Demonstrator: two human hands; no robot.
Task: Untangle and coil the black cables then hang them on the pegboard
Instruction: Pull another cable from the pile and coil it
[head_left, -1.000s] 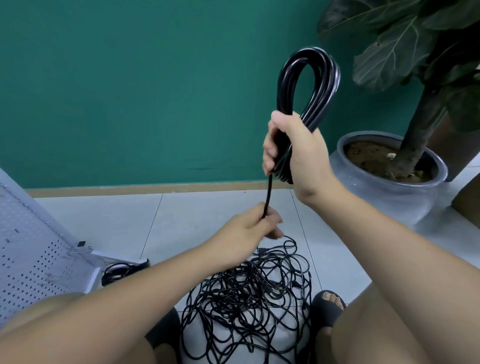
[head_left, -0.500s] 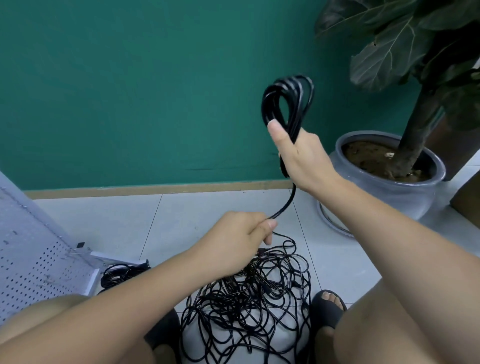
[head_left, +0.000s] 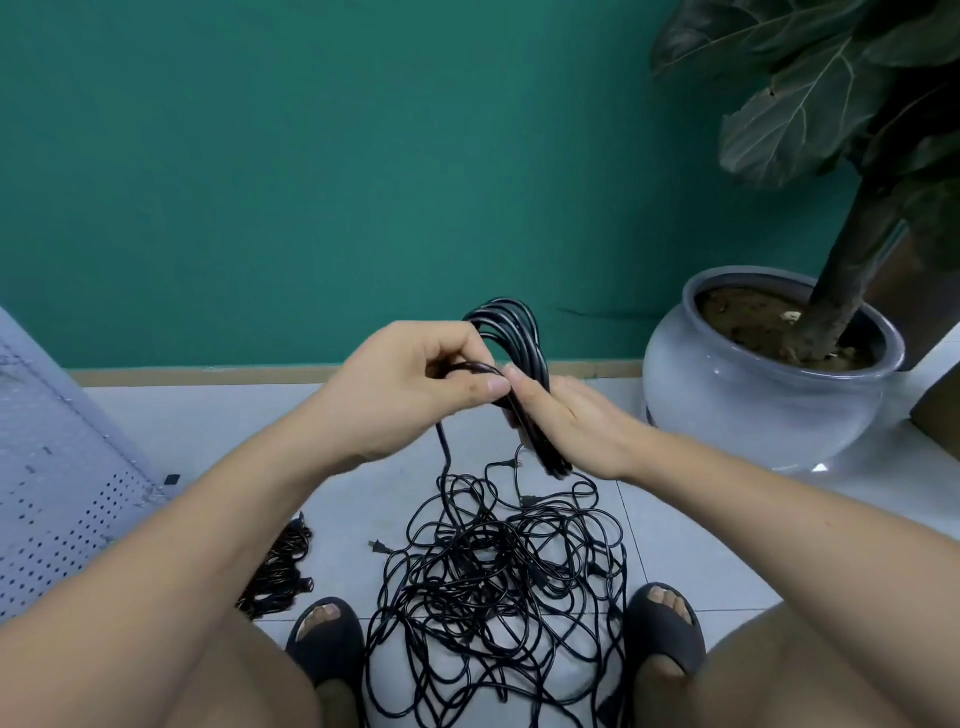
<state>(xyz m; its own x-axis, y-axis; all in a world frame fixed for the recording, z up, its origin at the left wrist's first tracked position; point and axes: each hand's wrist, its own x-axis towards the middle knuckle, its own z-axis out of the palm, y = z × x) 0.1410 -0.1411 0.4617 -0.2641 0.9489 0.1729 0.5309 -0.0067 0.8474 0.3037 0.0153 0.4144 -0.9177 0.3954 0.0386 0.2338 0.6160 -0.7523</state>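
Note:
A coil of black cable stands up between my hands, low above the floor. My right hand grips the coil's lower half, which runs under the palm. My left hand pinches the loose strand right beside the coil's neck; that strand drops to the tangled pile of black cables on the tiles between my feet. The grey pegboard leans at the far left.
A second dark cable bundle lies on the floor by the pegboard's foot. A large grey plant pot stands at the right against the green wall. My sandalled feet flank the pile.
My right hand brought the coil down from head height to just above the pile. My left hand rose along the strand and met the coil.

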